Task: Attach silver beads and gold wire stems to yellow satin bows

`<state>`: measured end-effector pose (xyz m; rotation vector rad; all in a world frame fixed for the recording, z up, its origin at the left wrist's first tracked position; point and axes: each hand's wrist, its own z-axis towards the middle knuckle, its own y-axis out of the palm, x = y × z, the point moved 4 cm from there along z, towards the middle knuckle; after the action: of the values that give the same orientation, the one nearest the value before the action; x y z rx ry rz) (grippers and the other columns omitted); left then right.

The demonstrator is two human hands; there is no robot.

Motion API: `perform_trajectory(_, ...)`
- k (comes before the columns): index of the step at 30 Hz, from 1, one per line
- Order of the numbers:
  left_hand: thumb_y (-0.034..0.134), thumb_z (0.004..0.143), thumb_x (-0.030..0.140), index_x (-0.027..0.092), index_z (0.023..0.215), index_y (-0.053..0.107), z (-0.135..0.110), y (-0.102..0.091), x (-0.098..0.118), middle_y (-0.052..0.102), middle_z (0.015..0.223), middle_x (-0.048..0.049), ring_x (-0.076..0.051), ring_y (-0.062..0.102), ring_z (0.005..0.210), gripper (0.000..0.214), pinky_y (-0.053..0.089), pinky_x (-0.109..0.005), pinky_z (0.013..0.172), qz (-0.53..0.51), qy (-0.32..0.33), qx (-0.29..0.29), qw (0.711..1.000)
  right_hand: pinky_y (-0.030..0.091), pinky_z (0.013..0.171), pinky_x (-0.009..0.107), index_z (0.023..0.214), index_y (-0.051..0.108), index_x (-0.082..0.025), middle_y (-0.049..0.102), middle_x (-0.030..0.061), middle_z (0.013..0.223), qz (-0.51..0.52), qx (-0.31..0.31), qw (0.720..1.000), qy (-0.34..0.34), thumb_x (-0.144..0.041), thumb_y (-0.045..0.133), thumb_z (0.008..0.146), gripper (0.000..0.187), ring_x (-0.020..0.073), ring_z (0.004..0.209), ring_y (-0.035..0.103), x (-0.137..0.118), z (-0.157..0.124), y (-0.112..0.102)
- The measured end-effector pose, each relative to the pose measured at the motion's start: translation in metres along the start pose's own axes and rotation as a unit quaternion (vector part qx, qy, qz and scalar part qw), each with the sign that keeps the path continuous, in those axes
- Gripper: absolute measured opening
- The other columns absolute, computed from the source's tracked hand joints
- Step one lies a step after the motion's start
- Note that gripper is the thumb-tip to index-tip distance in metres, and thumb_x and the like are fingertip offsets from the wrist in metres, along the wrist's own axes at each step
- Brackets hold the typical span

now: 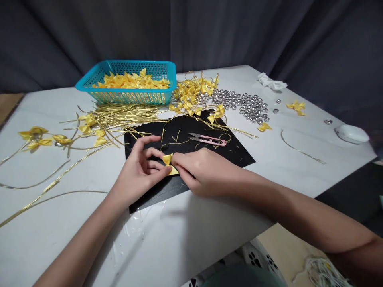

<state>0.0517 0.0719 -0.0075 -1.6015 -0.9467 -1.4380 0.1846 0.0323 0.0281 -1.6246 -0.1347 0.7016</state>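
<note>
Between my two hands, over a black mat (pixel 239 153), is a yellow ribbon bow (pixel 168 159). My left hand (pixel 143 165) pinches its lower side with the thumb, while the other fingers curve apart. At the bow's right side my right hand (pixel 202 169) is closed, its fingertips pressed together near the bow's middle. A thin gold cord (pixel 175 143) loops up from behind the bow. Just beyond my right hand lies a pair of pink-handled thread snips (pixel 208 139) on the mat, with small cord scraps around it.
A teal basket (pixel 125 95) full of yellow bows stands at the back left. Gold cords (pixel 125 115) lie before it. Finished-looking bow strands (pixel 194 91), silver beads (pixel 251 105), a white cloth (pixel 271 82) and a white dish (pixel 352 133) are on the white table (pixel 167 239).
</note>
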Motion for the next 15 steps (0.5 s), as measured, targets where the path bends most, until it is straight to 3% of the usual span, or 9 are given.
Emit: perform_trajectory(15, 0.071, 0.061, 0.012, 0.019, 0.105, 0.048, -0.003, 0.001, 0.007, 0.061, 0.065, 0.0072, -0.008, 0.063, 0.049, 0.050, 0.052, -0.016, 0.050, -0.012, 0.028, 0.022, 0.999, 0.021, 0.045, 0.020, 0.086, 0.051, -0.015, 0.054, -0.0001, 0.060, 0.035, 0.062, 0.997, -0.007, -0.013, 0.039, 0.081, 0.013, 0.0085, 0.046, 0.037, -0.001, -0.001, 0.012)
